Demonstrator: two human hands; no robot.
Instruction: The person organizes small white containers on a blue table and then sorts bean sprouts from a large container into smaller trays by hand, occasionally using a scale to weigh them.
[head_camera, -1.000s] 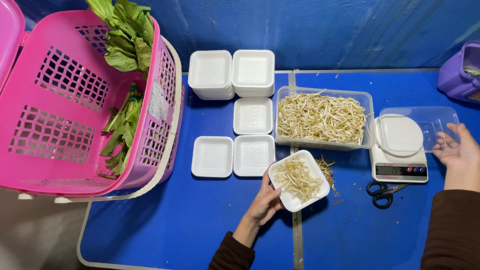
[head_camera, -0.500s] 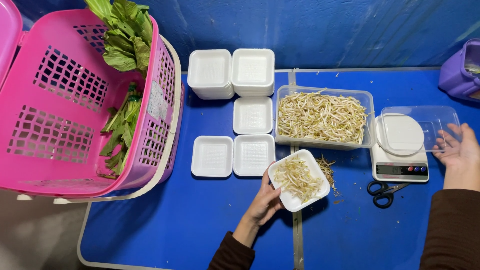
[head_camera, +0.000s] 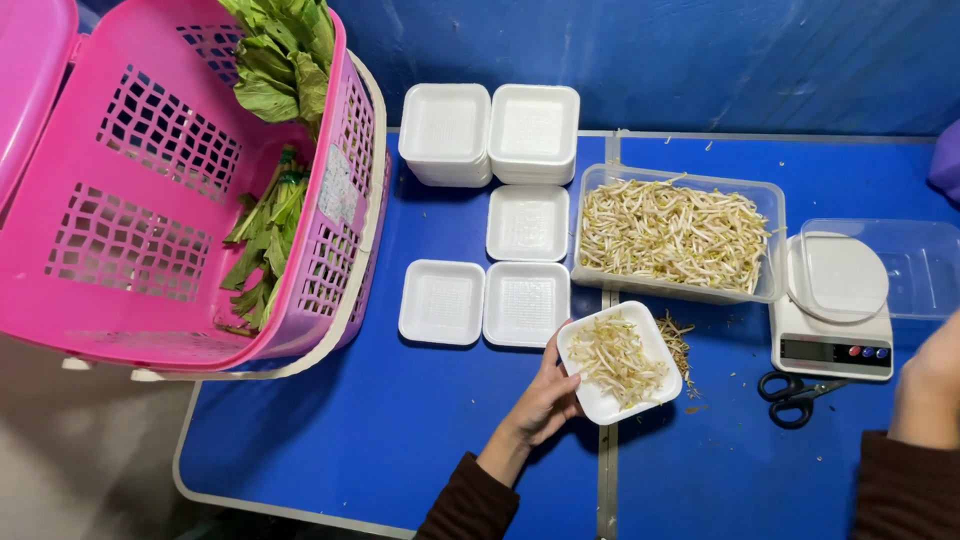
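Sprouts (head_camera: 618, 360) lie in a small white tray (head_camera: 604, 403) above the blue table (head_camera: 400, 430), near the scale (head_camera: 832, 325). Left hand (head_camera: 552, 393) grips the tray edge. Right hand (head_camera: 925, 385) is half out of view; its fingers I cannot tell.

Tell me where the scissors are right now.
In the head view, the black scissors lie on the blue table at right, just below the white scale.
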